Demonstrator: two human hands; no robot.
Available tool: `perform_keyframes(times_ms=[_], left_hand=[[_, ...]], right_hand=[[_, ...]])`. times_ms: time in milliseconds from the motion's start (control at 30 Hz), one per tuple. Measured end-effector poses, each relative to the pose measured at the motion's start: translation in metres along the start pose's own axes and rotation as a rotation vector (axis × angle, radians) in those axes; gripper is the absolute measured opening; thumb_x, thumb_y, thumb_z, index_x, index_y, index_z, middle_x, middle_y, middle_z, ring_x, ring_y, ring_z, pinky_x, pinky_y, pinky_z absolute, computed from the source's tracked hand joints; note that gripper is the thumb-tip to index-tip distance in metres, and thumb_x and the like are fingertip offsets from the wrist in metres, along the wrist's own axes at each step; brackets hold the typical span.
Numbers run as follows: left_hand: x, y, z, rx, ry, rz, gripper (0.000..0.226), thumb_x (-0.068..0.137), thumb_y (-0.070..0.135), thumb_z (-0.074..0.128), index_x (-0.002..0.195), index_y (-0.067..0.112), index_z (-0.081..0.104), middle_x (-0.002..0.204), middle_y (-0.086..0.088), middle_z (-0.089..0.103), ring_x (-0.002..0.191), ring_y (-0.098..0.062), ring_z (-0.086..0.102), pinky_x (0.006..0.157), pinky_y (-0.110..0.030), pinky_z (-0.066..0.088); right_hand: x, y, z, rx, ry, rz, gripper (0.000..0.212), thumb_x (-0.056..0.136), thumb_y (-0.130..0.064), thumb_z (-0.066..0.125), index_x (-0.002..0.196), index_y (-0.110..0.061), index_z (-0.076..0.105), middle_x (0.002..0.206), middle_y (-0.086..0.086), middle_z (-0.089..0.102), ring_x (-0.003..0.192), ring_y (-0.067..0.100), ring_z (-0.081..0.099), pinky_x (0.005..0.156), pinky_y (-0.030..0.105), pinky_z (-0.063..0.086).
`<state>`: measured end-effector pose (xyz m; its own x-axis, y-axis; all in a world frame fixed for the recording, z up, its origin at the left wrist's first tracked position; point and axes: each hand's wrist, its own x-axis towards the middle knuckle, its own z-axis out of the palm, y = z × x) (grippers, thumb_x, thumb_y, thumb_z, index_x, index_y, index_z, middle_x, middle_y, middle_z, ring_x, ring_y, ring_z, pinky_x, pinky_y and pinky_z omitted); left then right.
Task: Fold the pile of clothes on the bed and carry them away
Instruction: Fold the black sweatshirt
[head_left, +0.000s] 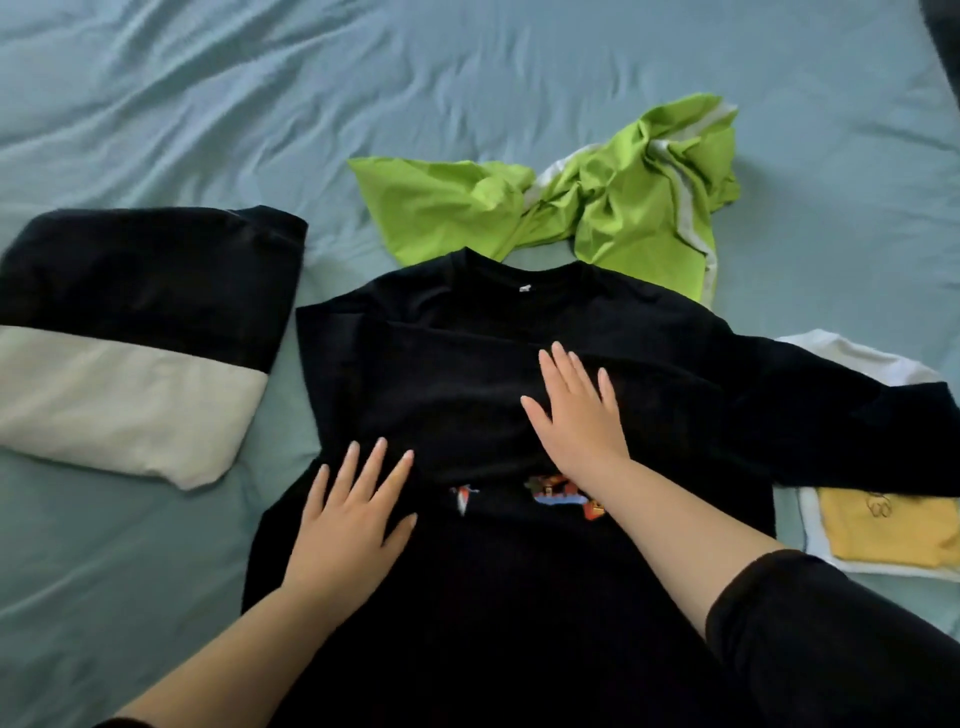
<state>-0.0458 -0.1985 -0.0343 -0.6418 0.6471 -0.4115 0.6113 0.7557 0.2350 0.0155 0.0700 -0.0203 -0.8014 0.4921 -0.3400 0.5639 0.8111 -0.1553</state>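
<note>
Your bed (467, 78), under a creased blue-green sheet, fills the whole frame. The black top (467, 597) is the biggest thing on it, lying flat in the centre and lower middle with its collar toward the top of the frame. One sleeve is folded across the chest, and the other stretches out to the right edge. A coloured print (563, 496) shows just below the folded sleeve, partly covered by your right wrist.

At the left edge sits a folded top (130, 338), black above and cream below, just beside the black top. A crumpled green shirt (597, 208) with pale stripes lies above centre, and the black collar overlaps its lower edge. At the right edge a white piece (857, 358) shows from under the outstretched sleeve, with a folded yellow piece (883, 525) lower down on white cloth.

Your 2 hands lie flat on the black top, fingers straight and spread, gripping nothing. The right hand (576, 415) presses on the folded sleeve in the centre. The left hand (348, 525) rests lower left of it.
</note>
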Motion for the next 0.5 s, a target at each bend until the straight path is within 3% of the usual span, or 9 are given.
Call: perform_keyframes(times_ms=[67,133,200,300,367,400,467,500], left_hand=[[-0.004,-0.017,-0.010,-0.072,0.102,-0.049,0.074,0.096,0.049,0.040,0.152,0.037,-0.007,0.163,0.003,-0.002,0.149,-0.016,-0.012,0.120,-0.035,0.000],[-0.007,-0.035,-0.013,-0.173,0.135,-0.145,0.077,0.093,0.037,0.055,0.155,0.032,0.010,0.161,-0.001,0.015,0.148,-0.020,0.016,0.117,-0.036,0.022],[-0.007,-0.045,-0.014,-0.254,0.143,-0.200,0.071,0.090,0.031,0.061,0.151,0.025,0.025,0.150,0.000,0.034,0.133,-0.021,0.037,0.106,-0.035,0.038],[-0.005,-0.057,-0.011,-0.346,0.210,-0.250,0.049,0.086,0.030,0.065,0.131,0.023,0.046,0.125,0.003,0.051,0.112,-0.020,0.049,0.090,-0.034,0.044],[-0.002,-0.058,-0.010,-0.383,0.246,-0.275,0.039,0.084,0.032,0.066,0.119,0.025,0.050,0.114,0.005,0.052,0.104,-0.020,0.052,0.084,-0.035,0.045],[-0.001,-0.058,-0.009,-0.382,0.261,-0.281,0.037,0.083,0.035,0.067,0.115,0.027,0.050,0.110,0.006,0.052,0.102,-0.019,0.052,0.083,-0.034,0.044],[0.002,-0.056,-0.008,-0.361,0.285,-0.291,0.035,0.081,0.039,0.068,0.111,0.029,0.051,0.106,0.009,0.052,0.099,-0.017,0.050,0.082,-0.033,0.041],[0.003,-0.055,-0.008,-0.352,0.291,-0.291,0.034,0.080,0.038,0.069,0.109,0.031,0.052,0.105,0.009,0.052,0.099,-0.017,0.050,0.083,-0.032,0.038]], right_hand=[[0.015,-0.046,-0.008,0.037,0.010,-0.197,0.058,0.102,-0.041,0.033,0.154,-0.021,0.015,0.162,-0.007,0.014,0.149,0.010,0.002,0.120,0.036,-0.001],[0.035,-0.093,-0.012,0.073,0.001,-0.304,0.054,0.100,-0.037,0.041,0.151,-0.021,0.028,0.158,-0.006,0.026,0.148,0.012,0.010,0.120,0.035,0.003],[0.059,-0.133,-0.016,0.088,0.016,-0.353,0.056,0.098,-0.037,0.047,0.149,-0.020,0.032,0.157,-0.004,0.030,0.148,0.015,0.015,0.119,0.036,0.006],[0.095,-0.185,-0.016,0.091,-0.066,-0.292,0.063,0.092,-0.046,0.055,0.145,-0.019,0.038,0.150,0.002,0.041,0.143,0.021,0.028,0.117,0.039,0.018],[0.113,-0.205,-0.017,0.124,-0.180,-0.189,0.055,0.086,-0.053,0.060,0.128,-0.018,0.053,0.131,0.003,0.057,0.128,0.024,0.046,0.107,0.040,0.030],[0.121,-0.211,-0.017,0.148,-0.230,-0.143,0.046,0.084,-0.055,0.063,0.111,-0.018,0.060,0.114,0.002,0.062,0.116,0.025,0.053,0.100,0.039,0.036],[0.131,-0.216,-0.017,0.187,-0.304,-0.110,0.042,0.080,-0.056,0.067,0.078,-0.015,0.057,0.080,0.000,0.058,0.088,0.024,0.057,0.079,0.034,0.042],[0.133,-0.217,-0.018,0.214,-0.346,-0.103,0.045,0.080,-0.054,0.068,0.075,-0.011,0.059,0.074,0.001,0.057,0.080,0.023,0.056,0.071,0.032,0.043]])
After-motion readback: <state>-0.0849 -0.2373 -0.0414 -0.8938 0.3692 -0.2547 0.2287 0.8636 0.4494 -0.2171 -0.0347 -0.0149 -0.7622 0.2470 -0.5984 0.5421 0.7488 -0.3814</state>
